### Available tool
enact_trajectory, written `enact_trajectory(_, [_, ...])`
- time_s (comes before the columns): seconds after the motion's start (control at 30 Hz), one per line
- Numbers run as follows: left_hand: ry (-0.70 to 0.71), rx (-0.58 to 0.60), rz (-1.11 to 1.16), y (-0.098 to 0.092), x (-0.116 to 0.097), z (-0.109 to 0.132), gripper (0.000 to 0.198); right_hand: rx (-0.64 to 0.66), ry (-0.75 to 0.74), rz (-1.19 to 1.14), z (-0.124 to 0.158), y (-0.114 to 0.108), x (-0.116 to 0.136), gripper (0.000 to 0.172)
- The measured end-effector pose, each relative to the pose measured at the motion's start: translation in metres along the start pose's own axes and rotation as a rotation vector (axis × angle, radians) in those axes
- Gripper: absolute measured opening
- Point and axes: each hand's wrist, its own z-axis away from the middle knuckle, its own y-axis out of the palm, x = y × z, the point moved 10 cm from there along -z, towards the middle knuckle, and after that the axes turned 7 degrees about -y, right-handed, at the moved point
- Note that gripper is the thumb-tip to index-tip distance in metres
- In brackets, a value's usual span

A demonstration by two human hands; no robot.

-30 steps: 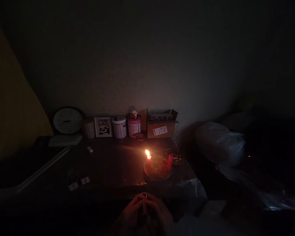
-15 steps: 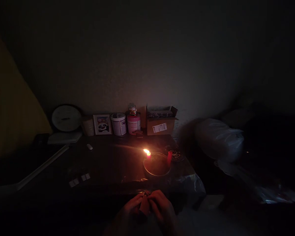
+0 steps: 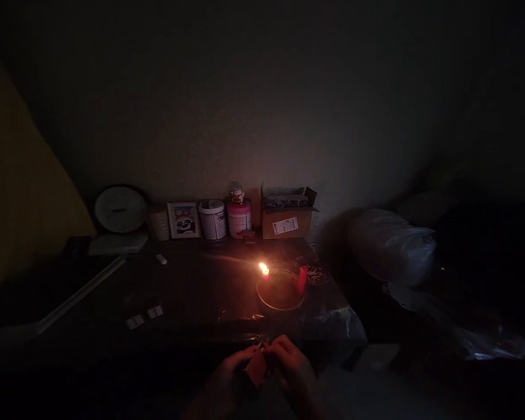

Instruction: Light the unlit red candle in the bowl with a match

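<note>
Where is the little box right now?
In the head view, the box is low, near the middle, in the left hand, with the right hand at its upper end. The bowl is beyond it.

We are holding our two hands close together, low down in front of us. Our left hand [image 3: 236, 363] is gripping, and most of its fingers are hiding from view. Our right hand [image 3: 290, 360] is resting just beside it, showing us its back, bending its fingers and pointing the tips left. Our left forearm [image 3: 210, 398] and right forearm [image 3: 308, 400] are leaning inward from below, fading into the dark.
</note>
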Motion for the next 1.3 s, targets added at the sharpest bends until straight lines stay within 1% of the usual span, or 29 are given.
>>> enact_trajectory(0.13, [-0.029, -0.04, -0.018, -0.016, 0.008, -0.01, 0.017, 0.062, -0.017, 0.109, 0.002, 0.005, -0.003, 0.011])
enact_trajectory(0.27, [-0.042, -0.083, -0.005, -0.029, 0.015, -0.012, 0.019, 0.071, -0.044, 0.145, 0.003, 0.005, 0.001, 0.008])
enact_trajectory(0.33, [-0.061, -0.088, 0.022, -0.032, 0.019, -0.011, 0.022, 0.067, -0.04, 0.163, 0.004, 0.003, 0.002, 0.008])
enact_trajectory(0.4, [-0.051, -0.077, 0.04, -0.031, 0.018, -0.009, 0.021, 0.06, -0.044, 0.181, 0.004, 0.002, 0.004, 0.01])
enact_trajectory(0.53, [0.02, -0.078, 0.041, -0.024, 0.007, -0.005, 0.01, 0.076, -0.059, 0.189, 0.003, 0.003, 0.007, 0.011])
enact_trajectory(0.7, [-0.028, -0.077, 0.08, -0.005, 0.002, -0.001, 0.02, 0.11, -0.01, 0.205, 0.002, 0.006, 0.002, 0.013])
enact_trajectory(0.77, [-0.046, -0.086, 0.098, -0.002, 0.002, 0.0, 0.021, 0.116, -0.003, 0.174, 0.003, 0.008, 0.0, 0.013])
enact_trajectory(0.9, [-0.028, -0.139, 0.026, -0.007, -0.001, 0.004, 0.022, 0.085, 0.026, 0.079, 0.006, 0.006, -0.007, 0.016])
enact_trajectory(1.03, [0.072, -0.14, -0.063, -0.01, -0.011, 0.006, 0.02, 0.046, 0.012, -0.047, 0.006, -0.001, -0.008, 0.016])
enact_trajectory(1.1, [0.105, -0.139, -0.064, -0.014, -0.013, 0.004, 0.021, 0.049, -0.01, -0.066, 0.004, -0.006, -0.007, 0.017])
enact_trajectory(1.2, [0.194, -0.129, -0.041, -0.018, -0.021, 0.003, 0.02, 0.03, 0.002, -0.061, 0.0, -0.017, -0.009, 0.022])
enact_trajectory(1.27, [0.167, -0.105, 0.004, -0.018, -0.019, 0.002, 0.027, -0.002, 0.003, -0.07, -0.001, -0.023, -0.01, 0.023])
enact_trajectory(1.3, [0.127, -0.092, 0.036, -0.017, -0.016, 0.001, 0.033, -0.019, -0.001, -0.07, -0.002, -0.025, -0.01, 0.023])
